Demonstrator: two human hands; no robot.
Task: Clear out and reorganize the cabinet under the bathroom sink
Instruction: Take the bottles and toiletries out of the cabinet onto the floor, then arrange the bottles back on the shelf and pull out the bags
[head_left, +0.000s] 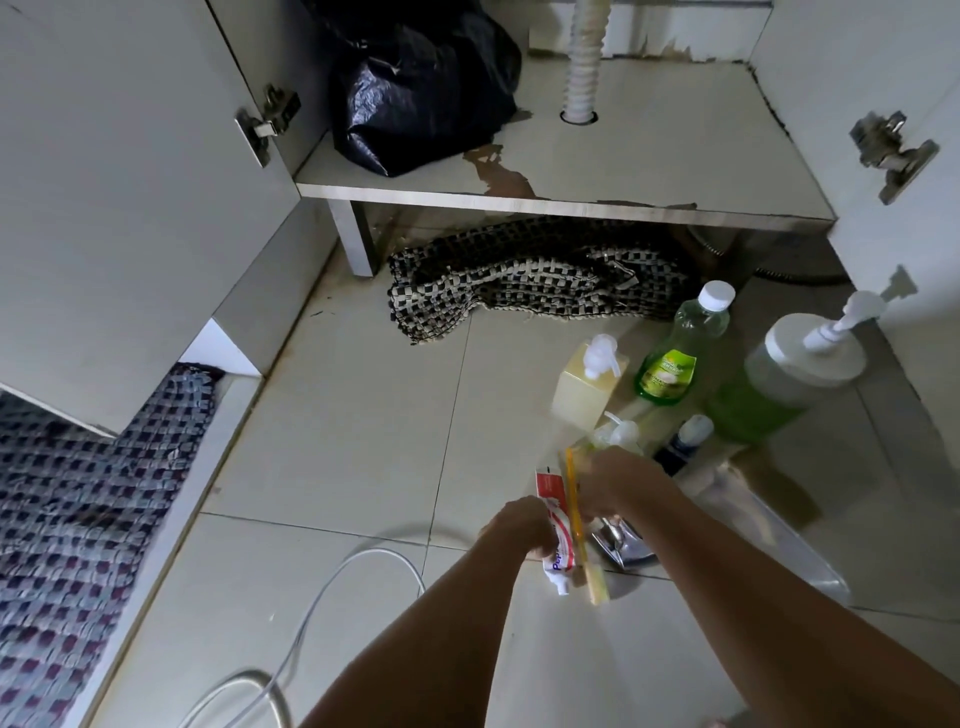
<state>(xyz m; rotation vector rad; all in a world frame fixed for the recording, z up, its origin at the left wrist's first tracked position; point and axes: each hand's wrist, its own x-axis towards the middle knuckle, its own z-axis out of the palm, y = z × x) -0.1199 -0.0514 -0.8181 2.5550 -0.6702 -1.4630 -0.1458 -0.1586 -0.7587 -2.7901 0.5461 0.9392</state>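
Pale floor tiles (337, 415) across the middle of the frame, open cabinet (649, 156) along the top. Black plastic bag (421, 88) at the upper centre, on the cabinet shelf beside the ribbed white drain hose (584, 67). Woven checked mat (535, 275) bunched on the floor under the shelf edge. Bottles grouped at centre right: square yellow pump bottle (587, 384), green dish-soap bottle (680, 353), large round pump bottle (789, 374), small dark bottle (685, 441). Left hand (519, 525) and right hand (623, 483) low in the centre, closed together around a red-and-white toothpaste tube (556, 545) and a yellow toothbrush (576, 519), both held above the floor. Silver foil packet (623, 545) just beneath the right hand. White cable (332, 582) looping at the lower left.
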